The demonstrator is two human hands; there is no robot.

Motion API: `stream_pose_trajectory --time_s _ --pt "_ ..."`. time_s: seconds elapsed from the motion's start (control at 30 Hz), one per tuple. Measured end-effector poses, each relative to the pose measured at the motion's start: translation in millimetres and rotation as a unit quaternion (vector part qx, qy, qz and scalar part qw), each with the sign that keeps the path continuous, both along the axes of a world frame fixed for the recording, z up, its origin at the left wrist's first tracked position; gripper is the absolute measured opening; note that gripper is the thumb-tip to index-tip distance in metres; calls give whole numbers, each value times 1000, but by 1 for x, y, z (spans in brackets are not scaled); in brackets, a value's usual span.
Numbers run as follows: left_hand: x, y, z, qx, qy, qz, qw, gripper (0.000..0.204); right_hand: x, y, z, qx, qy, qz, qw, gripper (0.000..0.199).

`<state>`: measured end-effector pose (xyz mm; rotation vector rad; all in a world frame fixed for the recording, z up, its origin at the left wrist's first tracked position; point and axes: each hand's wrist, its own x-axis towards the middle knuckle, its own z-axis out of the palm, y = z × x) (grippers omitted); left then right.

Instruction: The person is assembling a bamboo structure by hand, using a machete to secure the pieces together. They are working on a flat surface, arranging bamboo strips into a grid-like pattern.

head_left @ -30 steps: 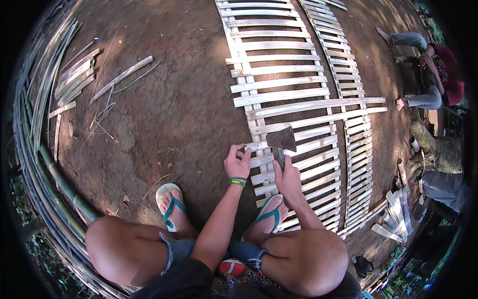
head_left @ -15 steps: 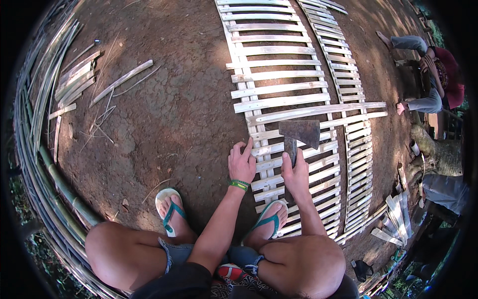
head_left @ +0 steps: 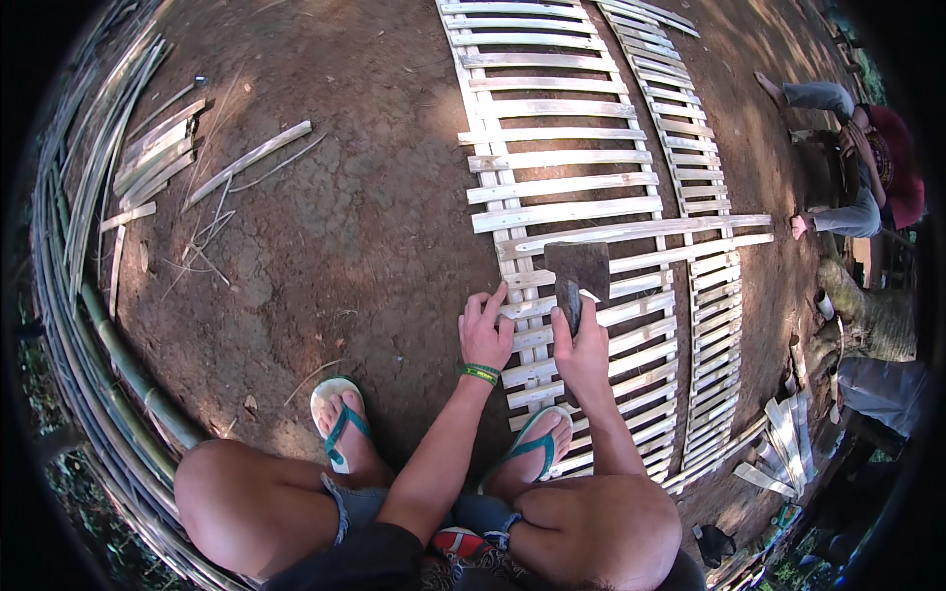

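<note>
My right hand (head_left: 583, 355) grips a hatchet (head_left: 577, 268) by its short handle. Its broad dark blade is above the slats of a pale wooden lattice panel (head_left: 581, 214). At the panel's left edge rests my left hand (head_left: 485, 335), a green band round its wrist. Its fingers are apart, and the index finger reaches to the end of a slat just left of the hatchet. Whether a nail sits under that fingertip is too small to tell.
A second slatted panel (head_left: 690, 128) lies along the right side. Bamboo poles (head_left: 128, 355) run down the left, near loose split strips (head_left: 158, 158). A person (head_left: 877, 167) sits at the far right, above a log (head_left: 872, 315). More strips (head_left: 783, 443) lie lower right.
The hatchet blade has turned and shifted left, from lying sideways to more upright in my right hand. My left hand stays at the slat end. The whole view has shifted slightly.
</note>
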<state>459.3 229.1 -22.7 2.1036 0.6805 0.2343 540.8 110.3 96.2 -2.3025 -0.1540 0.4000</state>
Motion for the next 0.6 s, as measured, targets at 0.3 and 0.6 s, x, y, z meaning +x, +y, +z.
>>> stream_pose_trajectory --time_s 0.3,0.6 --pt "-1 -6 -9 46 -16 8 999 58 45 12 -7 333 238 -192 892 34" --pt "-5 -6 -13 86 -25 -9 996 60 68 -1 -27 339 354 -157 858 38"
